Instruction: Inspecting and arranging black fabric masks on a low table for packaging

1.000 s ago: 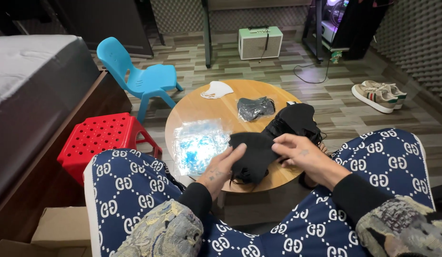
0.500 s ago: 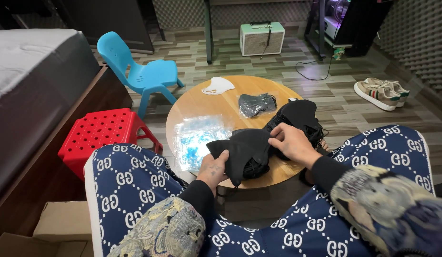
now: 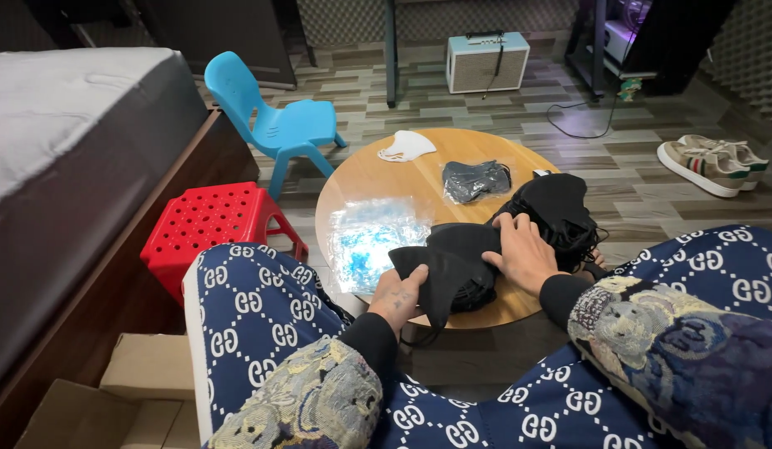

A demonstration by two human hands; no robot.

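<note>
Black face masks (image 3: 452,266), a small stack of them, lie at the near edge of a round wooden table (image 3: 361,179), between a seated person's two hands. The left hand (image 3: 398,295) pinches the lower left flap of the top mask, thumb over fingers, closed on the fabric. The right hand (image 3: 523,254) rests flat on the stack's right side, fingers spread and pressing down, not curled around anything. The stack's long axis runs left to right, from one hand's grip to the other, so both hands are equally close. Just behind the right hand sits a larger heap of black masks (image 3: 556,212). Farther back lie a clear plastic wrapper (image 3: 373,237), a bagged dark mask (image 3: 476,179) and a white mask (image 3: 406,147).
</note>
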